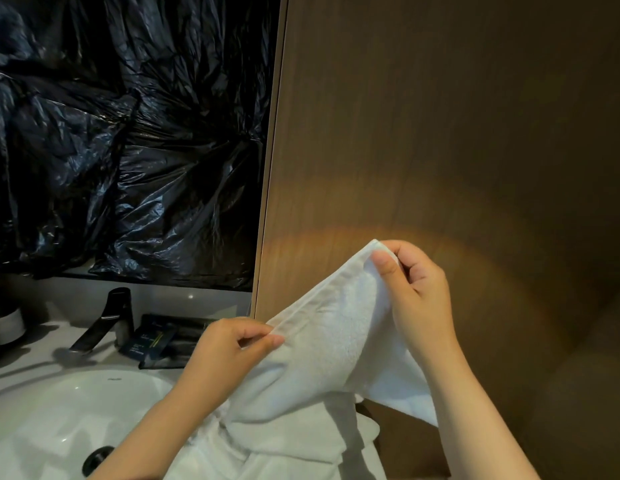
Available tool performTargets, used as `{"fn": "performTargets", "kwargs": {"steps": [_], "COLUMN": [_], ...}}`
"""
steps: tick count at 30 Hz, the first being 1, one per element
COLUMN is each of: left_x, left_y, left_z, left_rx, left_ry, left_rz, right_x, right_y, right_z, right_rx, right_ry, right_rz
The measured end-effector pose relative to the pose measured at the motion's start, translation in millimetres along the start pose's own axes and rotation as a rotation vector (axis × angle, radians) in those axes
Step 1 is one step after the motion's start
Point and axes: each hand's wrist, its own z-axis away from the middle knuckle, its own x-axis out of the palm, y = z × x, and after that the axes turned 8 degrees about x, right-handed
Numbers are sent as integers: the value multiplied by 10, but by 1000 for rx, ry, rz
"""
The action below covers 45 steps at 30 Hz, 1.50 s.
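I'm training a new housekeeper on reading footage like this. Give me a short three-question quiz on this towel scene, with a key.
1. True or false: the left hand and the right hand both pinch the white towel along its hemmed edge.
2. Which hand holds its end of the towel higher? A) left B) right
3. Fill in: behind the faucet hangs crumpled black ____.

Key: 1 true; 2 B; 3 plastic.
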Motion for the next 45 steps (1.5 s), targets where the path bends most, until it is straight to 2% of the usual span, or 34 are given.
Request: {"fn": "performTargets", "kwargs": {"steps": [8,17,21,28,38,45], "left_x": [-135,-280,-405,-725,-981,-906], "left_y": [-161,-250,-278,-135,210,255], "left_z": [-105,-289,-387,-691,-1113,-1129], "left_rx": [42,31,4,-22,119,120], "left_ry": [8,-33,7,205,446,449], "left_rz": [-192,-367,-308,-107,-175,-61], "right_x": [-119,-250,-349,-591,-817,-857], "right_y": [-176,-389,-452,-376,-2,344], "right_z": [-305,-644,-785,-937,-939,-815], "right_rx": [-111,-150,-150,-106,26,158], "right_ry": [110,222,287,410,556,581], "right_rz": [44,76,81,76,107,145]}}
